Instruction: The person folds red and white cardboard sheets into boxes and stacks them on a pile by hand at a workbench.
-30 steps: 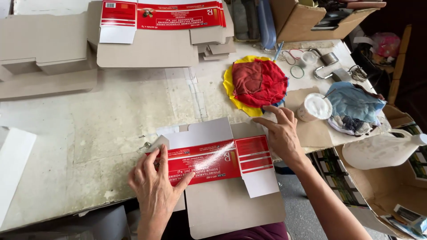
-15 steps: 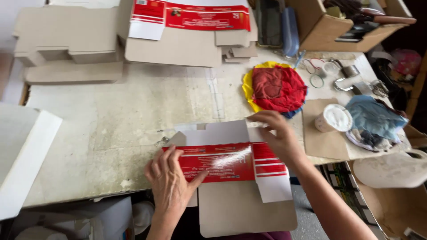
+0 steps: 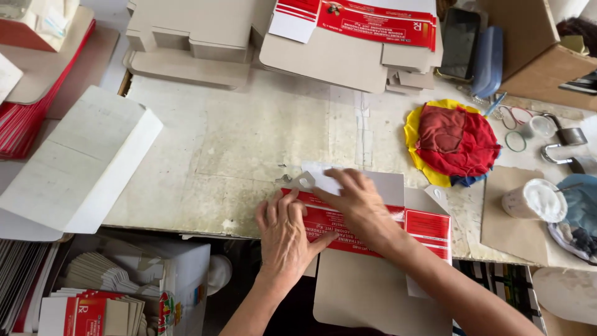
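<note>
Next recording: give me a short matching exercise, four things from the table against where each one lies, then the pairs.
Things:
1. red and white carton blank
2. red and yellow cloth
3. white folded box
4. dark phone

Places:
A. far edge of the table, beside a blue case
B. left of the table, overhanging its edge
C. under both hands, at the near edge
D. right of the middle, near the rubber bands

Pairs: 1-C, 2-D, 3-B, 4-A
</note>
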